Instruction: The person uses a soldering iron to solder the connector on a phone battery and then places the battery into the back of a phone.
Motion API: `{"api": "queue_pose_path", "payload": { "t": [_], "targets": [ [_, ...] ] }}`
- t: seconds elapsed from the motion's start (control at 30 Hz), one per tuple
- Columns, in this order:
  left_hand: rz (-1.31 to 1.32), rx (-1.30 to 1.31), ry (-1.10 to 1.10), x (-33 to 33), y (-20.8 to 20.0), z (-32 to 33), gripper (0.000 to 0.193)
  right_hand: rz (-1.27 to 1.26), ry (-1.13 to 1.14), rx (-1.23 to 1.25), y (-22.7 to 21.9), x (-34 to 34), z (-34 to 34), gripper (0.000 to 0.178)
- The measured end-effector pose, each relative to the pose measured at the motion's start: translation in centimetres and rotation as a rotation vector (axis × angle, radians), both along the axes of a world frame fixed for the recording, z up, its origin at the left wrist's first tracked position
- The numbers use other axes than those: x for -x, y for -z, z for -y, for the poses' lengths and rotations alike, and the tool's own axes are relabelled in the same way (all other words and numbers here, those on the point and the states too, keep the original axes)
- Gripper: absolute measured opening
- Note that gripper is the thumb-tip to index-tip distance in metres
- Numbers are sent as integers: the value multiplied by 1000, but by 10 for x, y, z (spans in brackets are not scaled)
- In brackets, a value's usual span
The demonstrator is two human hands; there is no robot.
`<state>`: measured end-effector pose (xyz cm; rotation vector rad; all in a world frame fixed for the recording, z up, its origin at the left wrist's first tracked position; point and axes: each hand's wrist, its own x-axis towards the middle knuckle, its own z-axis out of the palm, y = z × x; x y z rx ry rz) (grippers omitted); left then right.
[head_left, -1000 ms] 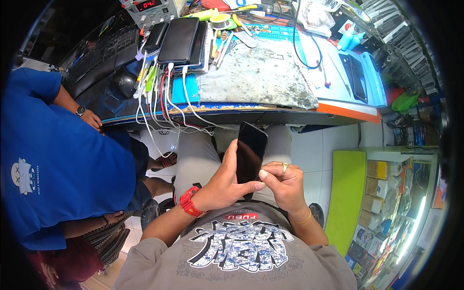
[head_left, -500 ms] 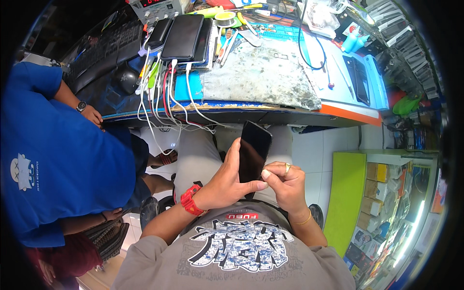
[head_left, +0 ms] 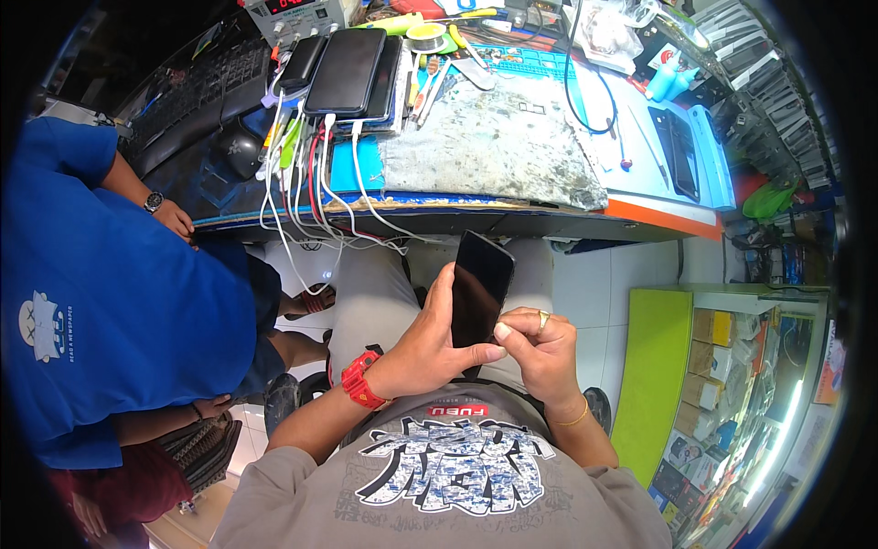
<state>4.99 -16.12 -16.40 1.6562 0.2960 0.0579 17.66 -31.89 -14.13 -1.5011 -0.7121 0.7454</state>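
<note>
A black smartphone (head_left: 482,285) with a dark screen is held over my lap, tilted, its top end toward the bench. My left hand (head_left: 433,340) wraps round the phone's left side, with the thumb lying across its lower end. At the lower right edge of the phone, my right hand (head_left: 541,354) has thumb and bent forefinger pinched together. Whatever those fingertips hold, if anything, is too small to make out. The phone's lower end is partly hidden by my left thumb.
A stained grey mat (head_left: 503,137) covers the bench before me. Phones (head_left: 346,75) with white charging cables (head_left: 361,174) lie at its left; cables hang over the front edge. A person in a blue shirt (head_left: 137,311) stands at left. At right stands a glass display case (head_left: 722,384).
Almost nothing differs. Both hands and the phone keep their places, with the right fingertips still pinched at the phone's edge.
</note>
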Motion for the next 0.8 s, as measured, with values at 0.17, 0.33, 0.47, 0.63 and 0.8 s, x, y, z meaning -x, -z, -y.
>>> {"api": "queue_pose_path", "payload": {
  "t": [0.17,0.33,0.47,0.63,0.8],
  "targets": [
    [-19,11,-4,-1,-4,0,124,1,-4,2,0,-1,0,8],
    [-13,-10,0,0,-1,0,124,1,8,1,1,0,0,8],
    [-23,45,5,-1,-3,-1,124,2,15,-10,2,1,0,7],
    [30,-17,-40,-1,4,3,121,11,9,-19,3,1,1,7],
    [22,33,-16,-3,0,2,121,12,17,-7,0,-1,1,8]
  ]
}}
